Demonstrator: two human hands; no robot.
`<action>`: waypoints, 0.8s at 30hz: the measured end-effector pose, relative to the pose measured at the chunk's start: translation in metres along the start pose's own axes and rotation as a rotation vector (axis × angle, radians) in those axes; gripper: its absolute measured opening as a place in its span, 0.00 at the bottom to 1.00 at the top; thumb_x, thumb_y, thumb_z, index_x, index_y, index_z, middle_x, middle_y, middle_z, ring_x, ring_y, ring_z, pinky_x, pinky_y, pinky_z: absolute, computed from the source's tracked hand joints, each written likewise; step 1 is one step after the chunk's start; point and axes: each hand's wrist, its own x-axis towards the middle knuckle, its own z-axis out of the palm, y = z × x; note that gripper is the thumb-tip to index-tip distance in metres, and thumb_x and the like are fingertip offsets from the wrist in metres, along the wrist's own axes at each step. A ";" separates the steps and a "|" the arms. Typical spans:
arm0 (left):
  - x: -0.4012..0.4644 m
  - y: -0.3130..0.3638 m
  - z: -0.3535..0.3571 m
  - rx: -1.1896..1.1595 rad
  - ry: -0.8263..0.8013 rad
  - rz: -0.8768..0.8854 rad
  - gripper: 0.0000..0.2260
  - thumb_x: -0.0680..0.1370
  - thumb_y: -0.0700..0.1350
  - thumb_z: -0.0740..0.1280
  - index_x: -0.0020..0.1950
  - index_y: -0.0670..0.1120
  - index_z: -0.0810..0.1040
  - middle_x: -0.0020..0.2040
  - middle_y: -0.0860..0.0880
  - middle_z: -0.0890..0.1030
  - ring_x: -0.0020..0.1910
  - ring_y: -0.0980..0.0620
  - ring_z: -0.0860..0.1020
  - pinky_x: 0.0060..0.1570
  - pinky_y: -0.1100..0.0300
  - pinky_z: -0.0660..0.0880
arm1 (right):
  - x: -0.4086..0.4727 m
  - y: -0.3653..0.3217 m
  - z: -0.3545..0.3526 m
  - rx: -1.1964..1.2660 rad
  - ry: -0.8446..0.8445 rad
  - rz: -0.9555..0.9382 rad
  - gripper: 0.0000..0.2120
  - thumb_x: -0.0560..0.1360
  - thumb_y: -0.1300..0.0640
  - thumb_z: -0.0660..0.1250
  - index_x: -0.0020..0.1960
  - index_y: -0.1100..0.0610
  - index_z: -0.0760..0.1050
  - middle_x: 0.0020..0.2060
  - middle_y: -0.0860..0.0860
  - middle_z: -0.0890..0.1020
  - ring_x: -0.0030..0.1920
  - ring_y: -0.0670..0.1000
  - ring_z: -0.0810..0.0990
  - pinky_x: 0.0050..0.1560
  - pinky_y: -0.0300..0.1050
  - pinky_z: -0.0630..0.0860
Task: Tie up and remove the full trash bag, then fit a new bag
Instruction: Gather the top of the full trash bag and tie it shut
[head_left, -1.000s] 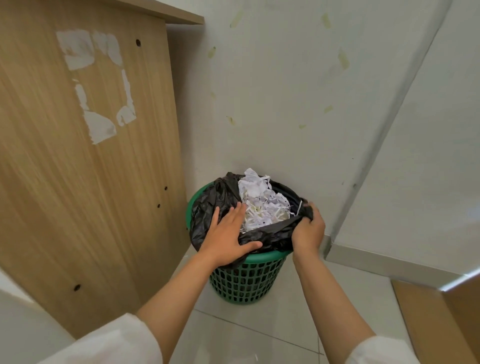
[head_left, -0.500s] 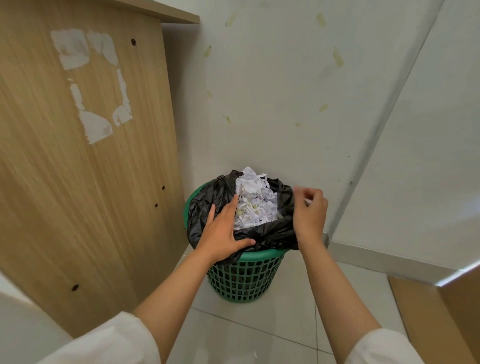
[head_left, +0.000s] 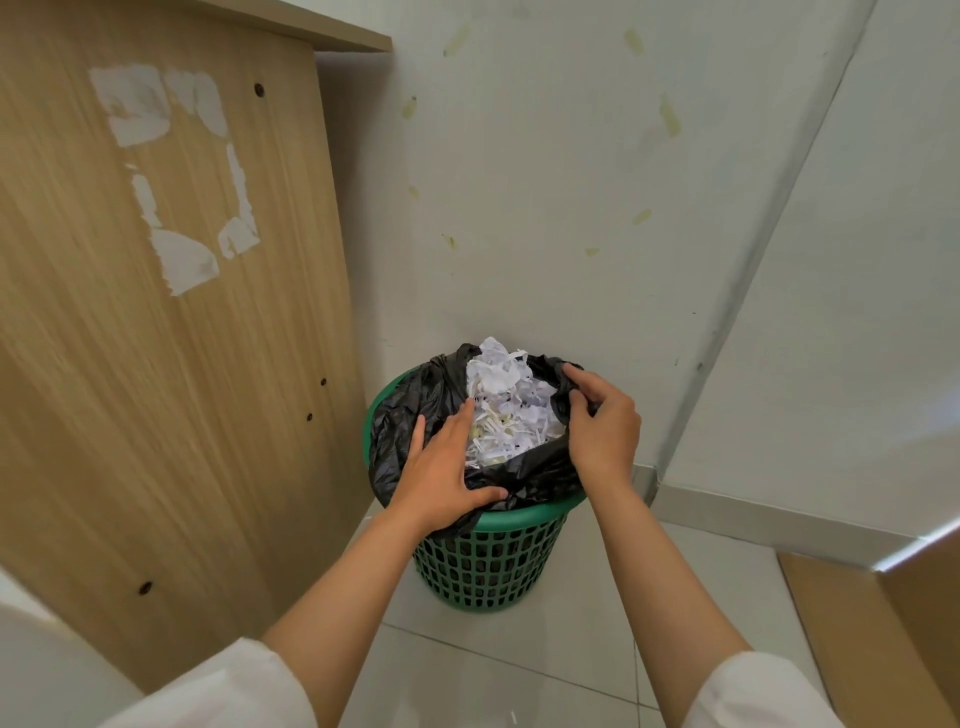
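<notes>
A green lattice plastic basket stood in the corner, lined with a thin, crinkled black trash bag heaped with shredded white paper. The left hand lay flat and open on the bag's edge at 8 o'clock, while the right hand pinched the film at 3 o'clock. Gathering unevenly could probably spill shreds or tear the film.

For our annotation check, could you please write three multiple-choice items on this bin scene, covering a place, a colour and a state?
1. Where does the bin stand?
A. beside a wooden panel
B. on a table
C. inside a cupboard

2. What colour is the bin?
A. red
B. green
C. blue

3. What is the right hand doing?
A. hanging idle
B. holding a new bag
C. gripping the bag's edge

Answers: 1 A, the bin sits on the floor by the panel. 2 B, its mesh is green. 3 C, the right hand pinches the black bag.
</notes>
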 end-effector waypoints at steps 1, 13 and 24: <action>0.000 0.000 0.000 -0.003 -0.004 -0.005 0.52 0.68 0.67 0.68 0.78 0.51 0.38 0.78 0.50 0.56 0.77 0.54 0.55 0.75 0.50 0.34 | -0.001 -0.007 0.000 0.045 -0.004 -0.016 0.16 0.77 0.65 0.63 0.60 0.53 0.81 0.55 0.48 0.84 0.56 0.45 0.81 0.59 0.37 0.74; 0.002 0.001 -0.009 -0.241 0.008 0.010 0.46 0.71 0.67 0.66 0.79 0.51 0.45 0.77 0.52 0.60 0.76 0.54 0.57 0.75 0.51 0.38 | -0.015 -0.025 0.005 -0.150 -0.246 -0.194 0.26 0.68 0.43 0.74 0.61 0.49 0.70 0.50 0.44 0.80 0.48 0.43 0.78 0.47 0.38 0.75; 0.009 -0.011 -0.045 -0.152 0.382 -0.140 0.07 0.75 0.42 0.69 0.52 0.50 0.79 0.41 0.54 0.78 0.47 0.52 0.75 0.51 0.56 0.74 | 0.000 -0.084 -0.019 0.107 0.028 -0.422 0.06 0.80 0.53 0.62 0.45 0.52 0.71 0.31 0.45 0.73 0.32 0.36 0.71 0.35 0.30 0.65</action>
